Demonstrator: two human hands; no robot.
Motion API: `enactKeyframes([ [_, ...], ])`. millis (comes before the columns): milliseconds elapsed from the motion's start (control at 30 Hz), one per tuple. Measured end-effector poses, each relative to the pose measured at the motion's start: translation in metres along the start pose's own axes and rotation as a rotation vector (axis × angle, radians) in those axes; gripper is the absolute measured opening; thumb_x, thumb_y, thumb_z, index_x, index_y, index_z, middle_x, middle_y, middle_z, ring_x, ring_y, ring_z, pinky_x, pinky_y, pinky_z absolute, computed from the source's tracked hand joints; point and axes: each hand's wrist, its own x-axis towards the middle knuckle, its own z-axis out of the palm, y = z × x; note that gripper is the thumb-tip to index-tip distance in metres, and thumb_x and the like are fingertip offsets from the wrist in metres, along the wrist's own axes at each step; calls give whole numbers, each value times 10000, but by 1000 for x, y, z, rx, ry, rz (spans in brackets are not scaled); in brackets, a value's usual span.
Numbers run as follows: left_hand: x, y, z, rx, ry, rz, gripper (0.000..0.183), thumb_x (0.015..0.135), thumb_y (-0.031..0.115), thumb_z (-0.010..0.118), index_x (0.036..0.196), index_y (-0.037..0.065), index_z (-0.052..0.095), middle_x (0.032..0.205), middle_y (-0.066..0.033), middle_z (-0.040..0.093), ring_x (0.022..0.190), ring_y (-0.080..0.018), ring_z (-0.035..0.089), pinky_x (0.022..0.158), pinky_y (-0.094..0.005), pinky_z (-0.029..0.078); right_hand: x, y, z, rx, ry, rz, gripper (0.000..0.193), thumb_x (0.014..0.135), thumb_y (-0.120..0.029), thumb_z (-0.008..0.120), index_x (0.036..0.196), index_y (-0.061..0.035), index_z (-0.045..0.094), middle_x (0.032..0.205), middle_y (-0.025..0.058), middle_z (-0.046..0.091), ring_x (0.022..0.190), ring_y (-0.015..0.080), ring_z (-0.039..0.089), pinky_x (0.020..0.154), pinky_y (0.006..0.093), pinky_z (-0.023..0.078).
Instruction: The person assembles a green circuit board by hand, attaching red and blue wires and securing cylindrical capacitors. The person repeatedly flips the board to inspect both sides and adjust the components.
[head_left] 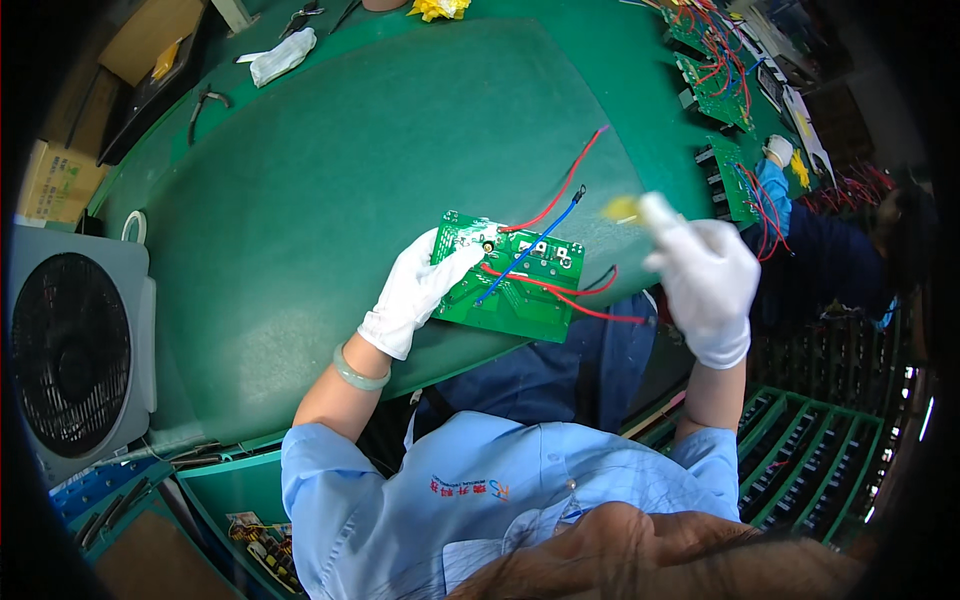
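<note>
My left hand (418, 290), in a white glove, grips the left side of a green circuit board (520, 320), its thumb lying over the top face near a round brass-coloured part. From the board run red wires (570, 180) and a blue wire (530, 245) with a ring terminal at its end. Off to the board's right, my gloved right hand (708, 280) is raised and closed, its fingertips smeared by motion. A small yellow piece (622, 209) shows at those fingertips, too blurred to tell its kind.
A grey fan (75, 340) stands at the left edge, with pliers (205, 110) and a white glove (283, 57) beyond. Several wired boards (715, 90) line the far right, near a co-worker's gloved hand (778, 150). Green racks (800, 460) stand lower right.
</note>
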Motion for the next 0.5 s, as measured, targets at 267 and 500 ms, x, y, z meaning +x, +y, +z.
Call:
enactKeyframes([
  [267,4,-14,-3,21,72,23,303,941,140,644,1188,-24,579,1099,-83,663,972,-119,638,844,-259,537,-147,137,17,-501,-343,663,337,937,-248,609,1269,-197,633,748,147,615,665,295,622,644,374,509],
  [500,-2,1,3,82,30,31,354,971,143,563,1278,-34,556,1233,-111,618,1087,-156,606,948,-292,489,-147,104,9,-314,-356,655,529,839,-270,715,1337,-176,563,846,130,678,746,313,662,641,390,519],
])
